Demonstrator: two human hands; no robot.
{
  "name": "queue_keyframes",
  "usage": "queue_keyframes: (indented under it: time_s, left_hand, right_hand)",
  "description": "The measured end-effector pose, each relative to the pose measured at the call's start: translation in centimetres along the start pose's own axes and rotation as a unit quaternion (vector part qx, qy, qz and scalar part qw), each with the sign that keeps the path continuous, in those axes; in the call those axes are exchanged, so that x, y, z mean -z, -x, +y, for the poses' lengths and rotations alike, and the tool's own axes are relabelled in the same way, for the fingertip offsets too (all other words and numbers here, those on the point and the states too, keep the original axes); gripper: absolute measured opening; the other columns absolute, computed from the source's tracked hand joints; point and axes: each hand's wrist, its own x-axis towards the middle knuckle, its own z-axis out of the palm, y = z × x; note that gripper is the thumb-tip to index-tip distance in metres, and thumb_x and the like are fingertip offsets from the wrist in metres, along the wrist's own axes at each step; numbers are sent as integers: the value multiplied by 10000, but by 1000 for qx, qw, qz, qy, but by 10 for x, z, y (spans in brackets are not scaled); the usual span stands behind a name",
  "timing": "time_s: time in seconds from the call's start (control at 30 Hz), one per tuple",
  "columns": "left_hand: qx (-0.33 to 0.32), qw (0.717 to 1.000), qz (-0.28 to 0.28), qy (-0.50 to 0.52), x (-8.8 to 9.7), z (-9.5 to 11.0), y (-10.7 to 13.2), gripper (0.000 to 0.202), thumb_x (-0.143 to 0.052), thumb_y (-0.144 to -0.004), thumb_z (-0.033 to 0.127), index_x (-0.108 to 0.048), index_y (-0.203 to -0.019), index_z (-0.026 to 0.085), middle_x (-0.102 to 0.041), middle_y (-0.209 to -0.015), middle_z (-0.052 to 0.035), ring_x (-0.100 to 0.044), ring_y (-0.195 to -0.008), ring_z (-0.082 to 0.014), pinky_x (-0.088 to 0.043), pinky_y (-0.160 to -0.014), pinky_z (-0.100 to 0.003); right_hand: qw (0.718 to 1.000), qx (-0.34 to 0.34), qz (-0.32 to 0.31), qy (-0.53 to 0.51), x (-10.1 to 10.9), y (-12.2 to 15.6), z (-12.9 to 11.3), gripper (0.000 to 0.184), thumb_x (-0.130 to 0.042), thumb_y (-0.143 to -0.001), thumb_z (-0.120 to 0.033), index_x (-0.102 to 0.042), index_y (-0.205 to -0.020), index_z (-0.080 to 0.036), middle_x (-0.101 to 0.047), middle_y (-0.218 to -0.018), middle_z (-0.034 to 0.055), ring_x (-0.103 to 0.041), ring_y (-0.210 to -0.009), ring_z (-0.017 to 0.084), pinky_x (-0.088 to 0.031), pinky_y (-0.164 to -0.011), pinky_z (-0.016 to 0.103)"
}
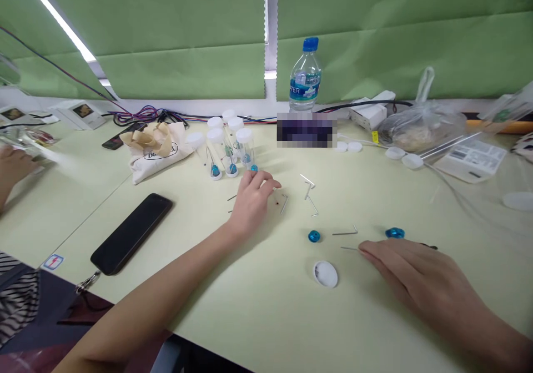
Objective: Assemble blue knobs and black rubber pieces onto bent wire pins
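Observation:
My left hand [252, 201] rests on the pale table, its fingers curled at the base of a clear tube [245, 148] with a white cap and a blue part inside. Several such capped tubes [222, 145] stand upside down beside it. My right hand [410, 270] lies flat with fingers stretched out, the tips touching a thin metal hex key [350, 248]. Two blue metal parts [313, 236] [395, 232] lie near it. A loose white cap [325, 273] sits just left of my right hand. More small hex keys [310, 191] are scattered between the hands.
A black phone [131, 233] lies at the left. A cloth bag [156, 148], cables, a water bottle [305, 76], loose white caps [403, 156] and a plastic bag [420, 126] line the back. Another person's hand [12, 167] is at the far left edge.

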Motion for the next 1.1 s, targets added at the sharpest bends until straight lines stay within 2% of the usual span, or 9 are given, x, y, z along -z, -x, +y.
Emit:
queue_keyframes:
  time_s: [0.17,0.23,0.33,0.43,0.53,0.7,0.87,1.0,1.1]
  left_hand:
    - [-73,991,-50,-97,1,-18,-8,244,-451,-910,90,-678,-889,176,-619,-1016,-97,-484,-965,-256,-449,-818,-394]
    - [-65,988,-62,-128,2,-17,-8,215,-478,-909,126,-683,-849,156,-615,-1004,-118,-486,-976,-276,-438,-834,-413]
    - [-11,984,-96,-149,5,-11,-6,227,-484,-890,138,-677,-771,129,-606,-942,-144,-489,-933,-289,-439,-801,-430]
    - [10,976,-127,-174,8,0,-2,291,-410,-863,52,-651,-719,128,-588,-837,-133,-487,-831,-263,-442,-719,-410]
    - [-10,968,-155,-198,11,9,1,310,-380,-806,-42,-609,-708,142,-557,-760,-115,-488,-785,-249,-424,-653,-373]
    - [-9,963,-194,-189,12,13,-2,279,-380,-801,-72,-548,-768,149,-559,-814,-111,-521,-781,-240,-417,-622,-338]
    - [5,958,-226,-174,15,10,-6,259,-381,-819,-61,-534,-862,144,-574,-820,-90,-566,-750,-224,-406,-587,-303]
    - [27,958,-229,-170,15,11,-3,229,-401,-851,-15,-542,-944,139,-608,-853,-78,-579,-714,-204,-399,-572,-291]
    - [52,957,-221,-181,15,13,-2,197,-411,-885,30,-555,-971,134,-629,-886,-88,-592,-763,-215,-413,-592,-293]
  right_hand:
    - [1000,20,-3,-7,5,-6,-4,284,-450,-853,-70,-635,-1009,-219,-730,-797,56,-669,-667,226,-513,-629,348]
    - [999,30,-12,1,5,-8,-5,278,-437,-867,-76,-624,-1018,-218,-726,-781,53,-665,-660,221,-514,-628,349]
    - [999,39,-18,-2,4,-8,-5,273,-434,-879,-86,-623,-1035,-207,-721,-777,56,-663,-671,220,-513,-635,350]
    - [999,45,-21,-19,3,-7,-4,277,-449,-876,-80,-634,-1046,-197,-714,-781,59,-662,-685,222,-513,-663,358]
    - [998,51,-28,-23,1,-5,-5,279,-457,-876,-70,-636,-1054,-188,-712,-804,67,-663,-710,226,-516,-697,369]
    - [997,58,-50,-13,1,-8,-5,273,-387,-920,-98,-612,-1035,-202,-717,-805,59,-657,-698,213,-523,-690,362]
    - [993,77,-77,-40,0,-11,-6,279,-348,-943,-90,-611,-1001,-163,-718,-833,84,-657,-716,203,-505,-688,347]
    - [993,55,-82,-61,-4,-5,-6,289,-372,-928,-82,-619,-1037,-186,-715,-866,76,-649,-748,209,-482,-715,347]
    - [994,50,-83,-54,-5,-2,-5,288,-366,-937,-84,-619,-1031,-184,-712,-860,71,-640,-736,204,-469,-727,346]
